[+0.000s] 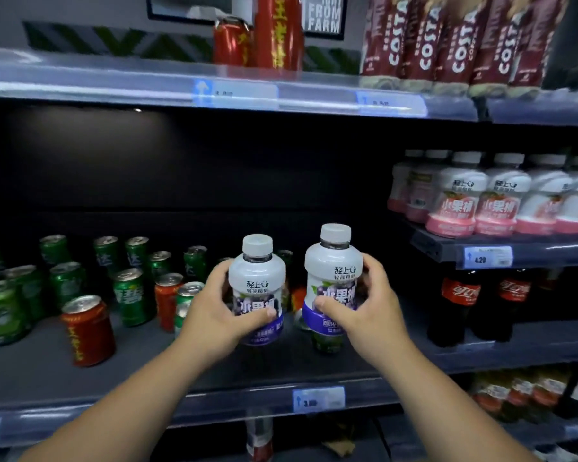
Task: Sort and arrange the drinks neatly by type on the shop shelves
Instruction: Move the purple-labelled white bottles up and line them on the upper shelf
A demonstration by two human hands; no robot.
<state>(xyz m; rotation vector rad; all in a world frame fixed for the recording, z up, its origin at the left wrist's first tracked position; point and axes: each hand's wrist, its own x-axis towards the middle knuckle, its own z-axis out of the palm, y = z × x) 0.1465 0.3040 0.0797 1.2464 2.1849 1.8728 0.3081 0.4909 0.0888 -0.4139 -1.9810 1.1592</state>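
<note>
Centre frame, my left hand (214, 315) has its fingers curled round the left bottle (257, 278), my right hand (357, 311) round the right bottle (332, 271); both upright among stray cans (131, 296); probably a matched pair bound for the pink bottles (481, 201), right of frame.

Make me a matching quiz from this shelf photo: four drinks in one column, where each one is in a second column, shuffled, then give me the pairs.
Drinks
1. purple-label bottles
2. pink-label bottles
3. Costa bottles
4. green cans

Places
A. top shelf, right side
B. lower shelf, left side
C. one in the left hand, one in the right hand
D. middle shelf, far right

Pairs: 1-C, 2-D, 3-A, 4-B
</note>
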